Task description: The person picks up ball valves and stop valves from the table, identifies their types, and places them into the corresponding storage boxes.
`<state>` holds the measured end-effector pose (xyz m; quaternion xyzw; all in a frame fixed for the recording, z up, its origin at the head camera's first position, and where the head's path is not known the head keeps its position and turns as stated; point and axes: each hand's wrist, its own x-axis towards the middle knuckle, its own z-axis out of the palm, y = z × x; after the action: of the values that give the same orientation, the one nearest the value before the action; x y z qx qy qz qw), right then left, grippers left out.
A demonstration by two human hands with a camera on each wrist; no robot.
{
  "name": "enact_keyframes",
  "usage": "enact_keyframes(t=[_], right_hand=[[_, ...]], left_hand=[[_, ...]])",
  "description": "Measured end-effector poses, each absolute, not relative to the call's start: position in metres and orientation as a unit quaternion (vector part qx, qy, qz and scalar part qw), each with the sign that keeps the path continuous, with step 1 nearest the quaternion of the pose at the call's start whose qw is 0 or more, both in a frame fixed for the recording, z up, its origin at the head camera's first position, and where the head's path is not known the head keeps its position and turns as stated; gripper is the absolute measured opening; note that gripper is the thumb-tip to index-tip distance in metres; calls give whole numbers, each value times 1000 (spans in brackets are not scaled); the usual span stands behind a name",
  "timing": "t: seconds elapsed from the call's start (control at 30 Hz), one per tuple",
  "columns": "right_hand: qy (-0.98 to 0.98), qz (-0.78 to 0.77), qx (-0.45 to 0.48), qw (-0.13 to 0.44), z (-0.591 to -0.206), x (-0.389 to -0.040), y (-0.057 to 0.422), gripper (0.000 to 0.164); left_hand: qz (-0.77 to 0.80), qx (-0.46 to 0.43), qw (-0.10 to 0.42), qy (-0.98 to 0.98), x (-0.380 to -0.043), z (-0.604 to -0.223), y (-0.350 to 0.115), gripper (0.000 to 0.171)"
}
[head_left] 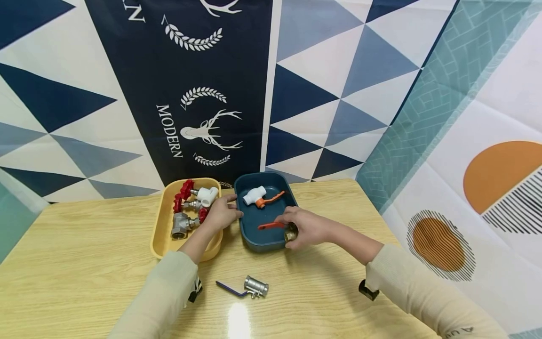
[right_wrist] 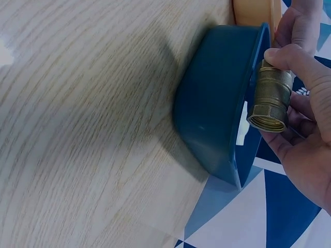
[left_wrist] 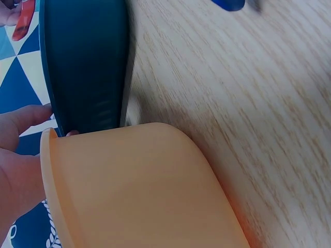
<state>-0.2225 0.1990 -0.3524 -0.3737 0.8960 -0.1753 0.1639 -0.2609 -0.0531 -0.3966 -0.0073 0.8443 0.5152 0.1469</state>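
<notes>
My right hand grips a brass ball valve with a red lever handle, over the front right of the blue bin. Its thumb lies across the upper end of the brass body in the right wrist view. In the bin lies a white plastic ball valve with an orange handle. My left hand reaches over the yellow bin's edge, its extended fingers touching the left rim of the blue bin. A metal ball valve with a blue lever lies on the table in front.
The yellow bin stands left of the blue one and holds several valves with red round handles, among them a white valve and a grey metal valve. Both bins stand near the wooden table's back edge, before a patterned backdrop.
</notes>
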Motion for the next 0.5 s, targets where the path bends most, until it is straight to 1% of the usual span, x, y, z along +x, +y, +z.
enact_keyframes(t=[0.5], right_hand=[[902,-166,-367,155,-357,-240,195,53]], left_hand=[[514,-15,144,846,-260,-396,-52,61]])
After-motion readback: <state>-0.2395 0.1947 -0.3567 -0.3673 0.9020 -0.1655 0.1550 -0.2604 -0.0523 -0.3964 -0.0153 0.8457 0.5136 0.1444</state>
